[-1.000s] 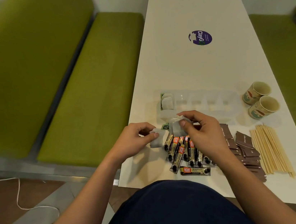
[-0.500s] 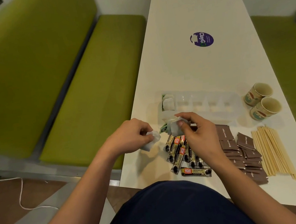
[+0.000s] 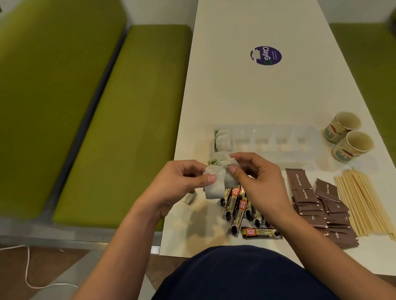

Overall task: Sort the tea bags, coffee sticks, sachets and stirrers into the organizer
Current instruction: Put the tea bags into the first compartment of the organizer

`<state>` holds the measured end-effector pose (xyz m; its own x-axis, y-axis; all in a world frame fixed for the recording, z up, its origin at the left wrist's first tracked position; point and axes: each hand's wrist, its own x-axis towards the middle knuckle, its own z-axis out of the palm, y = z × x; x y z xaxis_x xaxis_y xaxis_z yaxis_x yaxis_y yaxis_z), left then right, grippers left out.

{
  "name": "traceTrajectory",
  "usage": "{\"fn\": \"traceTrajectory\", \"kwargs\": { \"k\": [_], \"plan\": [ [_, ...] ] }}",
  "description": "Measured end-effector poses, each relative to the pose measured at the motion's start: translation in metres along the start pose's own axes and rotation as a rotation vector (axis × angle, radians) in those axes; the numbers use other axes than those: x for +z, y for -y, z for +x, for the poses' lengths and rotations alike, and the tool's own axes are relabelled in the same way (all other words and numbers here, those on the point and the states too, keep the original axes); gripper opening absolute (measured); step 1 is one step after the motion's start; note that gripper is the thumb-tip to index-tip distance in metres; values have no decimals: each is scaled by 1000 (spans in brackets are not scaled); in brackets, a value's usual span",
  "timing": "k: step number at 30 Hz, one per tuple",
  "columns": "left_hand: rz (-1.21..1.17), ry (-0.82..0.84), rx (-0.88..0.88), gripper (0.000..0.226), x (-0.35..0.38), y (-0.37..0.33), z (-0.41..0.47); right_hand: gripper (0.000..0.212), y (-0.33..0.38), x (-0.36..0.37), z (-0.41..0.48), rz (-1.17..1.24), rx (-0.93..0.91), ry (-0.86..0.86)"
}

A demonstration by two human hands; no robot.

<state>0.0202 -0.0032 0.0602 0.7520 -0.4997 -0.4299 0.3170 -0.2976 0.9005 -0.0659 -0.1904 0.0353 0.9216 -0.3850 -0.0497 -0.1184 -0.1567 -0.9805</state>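
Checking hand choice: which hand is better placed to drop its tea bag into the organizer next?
Probably the right hand: its fingers pinch a tea bag just before the tea compartment of the organizer; the left hand sits farther back.

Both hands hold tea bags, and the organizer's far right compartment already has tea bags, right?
No. The head view shows the stored tea bags in the organizer's far left compartment; the left hand and right hand do hold tea bags.

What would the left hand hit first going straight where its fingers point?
The right hand: the left hand points rightward, and only the tea bags both hands pinch lie between them. Heights look matched, but one view can't confirm.
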Motion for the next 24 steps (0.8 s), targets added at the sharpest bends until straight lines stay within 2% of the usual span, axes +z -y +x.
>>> {"fn": "traceTrajectory", "kwargs": {
  "k": [4, 8, 12, 16, 20, 24],
  "plan": [
    [-66, -121, 13, 18, 9, 0, 1, 14, 0, 2, 1, 58, 35, -19],
    [-142, -102, -15, 20, 12, 0, -1, 14, 0, 5, 1, 51, 29, -79],
    [-266, -60, -61, 24, 11, -2, -1, 20, 3, 6, 1, 33, 10, -65],
    [-136, -137, -35, 21, 14, -3, 1, 17, 4, 5, 1, 93, 37, -38],
    [-129, -189, -11, 36, 19, -5, 2, 16, 10, 4, -2, 157, 67, -28],
    [-144, -155, -4, 50, 23, -5, 3, 19, 13, 3, -3, 134, 43, -11]
  ]
}}
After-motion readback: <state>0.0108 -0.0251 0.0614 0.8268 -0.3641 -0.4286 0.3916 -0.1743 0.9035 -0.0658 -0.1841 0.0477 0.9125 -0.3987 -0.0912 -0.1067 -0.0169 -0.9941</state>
